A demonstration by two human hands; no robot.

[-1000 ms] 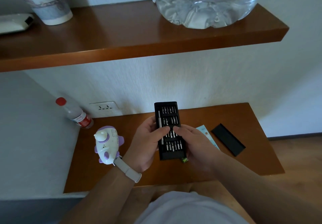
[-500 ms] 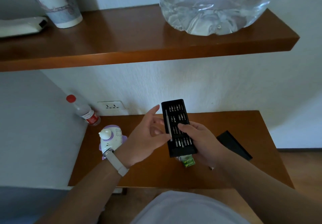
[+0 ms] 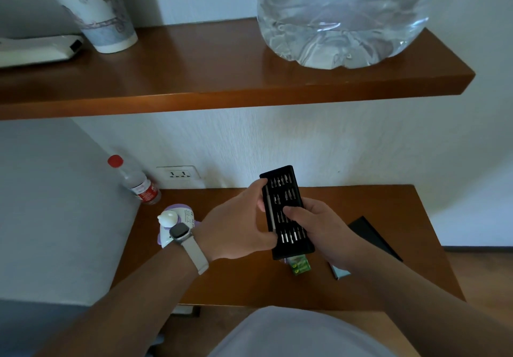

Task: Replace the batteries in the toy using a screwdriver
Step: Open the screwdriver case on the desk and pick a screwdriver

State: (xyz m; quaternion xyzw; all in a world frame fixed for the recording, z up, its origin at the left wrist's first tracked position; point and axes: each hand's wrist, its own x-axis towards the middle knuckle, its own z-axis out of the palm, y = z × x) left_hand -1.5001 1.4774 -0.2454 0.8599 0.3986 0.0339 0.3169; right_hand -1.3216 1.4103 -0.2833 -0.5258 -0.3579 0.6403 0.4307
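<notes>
A black screwdriver bit case is held above the low wooden shelf, its rows of metal bits facing up. My right hand grips the case from the right, thumb across the bits. My left hand pinches the grey screwdriver handle lying along the case's left edge. The white and purple toy lies on the shelf to the left, partly hidden by my left wrist and watch. A green battery pack lies under the case.
The case's black lid lies on the shelf at the right, a small card near my right forearm. A red-capped bottle leans by the wall socket. An upper shelf carries a large water jug and a cup.
My left hand, open half a second ago, has closed its thumb and fingers on the screwdriver handle at the case's left edge. The case has stayed in my right hand.
</notes>
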